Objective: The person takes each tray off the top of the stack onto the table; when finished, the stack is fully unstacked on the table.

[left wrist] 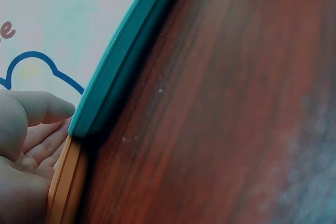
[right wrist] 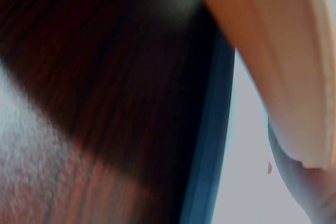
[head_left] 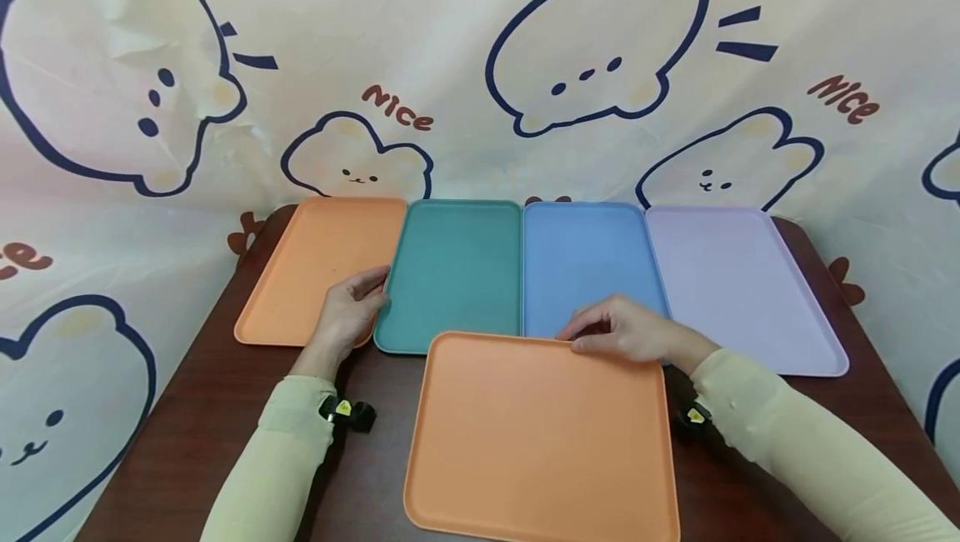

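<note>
The right hand pinches the far rim of a front orange tray, thumb on the near side of the rim. In the right wrist view this orange tray stands higher than the blue tray edge; part of the hand shows below it. The left hand lies over the right edge of the back orange tray, its fingers at the left edge of the green tray. In the left wrist view the thumb meets the green rim, fingers loosely extended.
A blue tray and a lilac tray continue the back row, side by side with the green one. All lie on a dark wooden table. A cartoon-printed cloth hangs behind and at the sides.
</note>
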Action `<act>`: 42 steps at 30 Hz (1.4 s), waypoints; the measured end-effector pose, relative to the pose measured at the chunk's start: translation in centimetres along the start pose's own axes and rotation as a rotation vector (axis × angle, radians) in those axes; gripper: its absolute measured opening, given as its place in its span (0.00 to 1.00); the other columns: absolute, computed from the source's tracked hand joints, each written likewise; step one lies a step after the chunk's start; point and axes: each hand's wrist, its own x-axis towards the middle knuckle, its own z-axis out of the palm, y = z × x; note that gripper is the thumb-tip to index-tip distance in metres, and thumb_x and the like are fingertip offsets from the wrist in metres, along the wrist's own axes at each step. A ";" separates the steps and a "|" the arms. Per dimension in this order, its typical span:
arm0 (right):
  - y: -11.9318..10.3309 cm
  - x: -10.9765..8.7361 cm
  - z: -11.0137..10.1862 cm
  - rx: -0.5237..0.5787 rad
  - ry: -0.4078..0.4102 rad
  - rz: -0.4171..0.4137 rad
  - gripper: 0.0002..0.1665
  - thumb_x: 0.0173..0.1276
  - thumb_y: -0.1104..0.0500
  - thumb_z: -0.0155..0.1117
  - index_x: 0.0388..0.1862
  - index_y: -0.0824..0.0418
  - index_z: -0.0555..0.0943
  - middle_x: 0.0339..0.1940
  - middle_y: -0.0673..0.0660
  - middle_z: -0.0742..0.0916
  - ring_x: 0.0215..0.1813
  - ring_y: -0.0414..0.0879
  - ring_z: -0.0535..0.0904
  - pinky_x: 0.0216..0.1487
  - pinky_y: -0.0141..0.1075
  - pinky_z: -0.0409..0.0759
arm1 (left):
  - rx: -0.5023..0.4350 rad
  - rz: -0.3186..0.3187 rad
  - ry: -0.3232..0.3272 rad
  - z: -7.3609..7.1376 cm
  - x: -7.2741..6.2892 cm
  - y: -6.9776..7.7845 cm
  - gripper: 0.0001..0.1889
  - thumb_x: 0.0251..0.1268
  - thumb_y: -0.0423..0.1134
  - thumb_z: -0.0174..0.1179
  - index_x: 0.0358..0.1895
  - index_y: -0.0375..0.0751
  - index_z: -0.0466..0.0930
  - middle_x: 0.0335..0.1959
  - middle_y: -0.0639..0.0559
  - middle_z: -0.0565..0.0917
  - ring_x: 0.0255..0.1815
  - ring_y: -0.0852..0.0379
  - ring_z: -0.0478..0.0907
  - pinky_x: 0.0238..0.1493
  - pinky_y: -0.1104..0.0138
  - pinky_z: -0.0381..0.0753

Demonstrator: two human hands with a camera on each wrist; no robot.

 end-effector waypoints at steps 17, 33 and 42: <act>0.1 -0.2 3.0 -0.184 0.060 -0.020 0.10 0.76 0.62 0.71 0.50 0.54 0.95 0.32 0.44 0.80 0.38 0.37 0.73 0.41 0.30 0.74 | 0.002 0.010 -0.004 0.0 0.0 0.0 0.29 0.82 0.30 0.55 0.82 0.39 0.68 0.83 0.38 0.69 0.85 0.44 0.67 0.77 0.65 0.77; 0.6 -0.7 4.7 -0.279 0.137 -0.061 0.12 0.76 0.66 0.70 0.54 0.56 0.92 0.45 0.49 0.87 0.46 0.38 0.80 0.48 0.33 0.83 | 0.003 0.002 -0.001 0.2 0.0 0.1 0.29 0.83 0.29 0.55 0.83 0.39 0.67 0.84 0.39 0.68 0.85 0.44 0.67 0.82 0.53 0.71; 0.4 -0.7 5.1 -0.309 0.168 -0.068 0.12 0.75 0.67 0.70 0.52 0.57 0.92 0.46 0.48 0.87 0.50 0.42 0.84 0.52 0.36 0.85 | 0.013 0.002 -0.017 0.1 0.0 0.0 0.30 0.82 0.26 0.55 0.83 0.39 0.66 0.84 0.39 0.68 0.85 0.43 0.67 0.79 0.60 0.75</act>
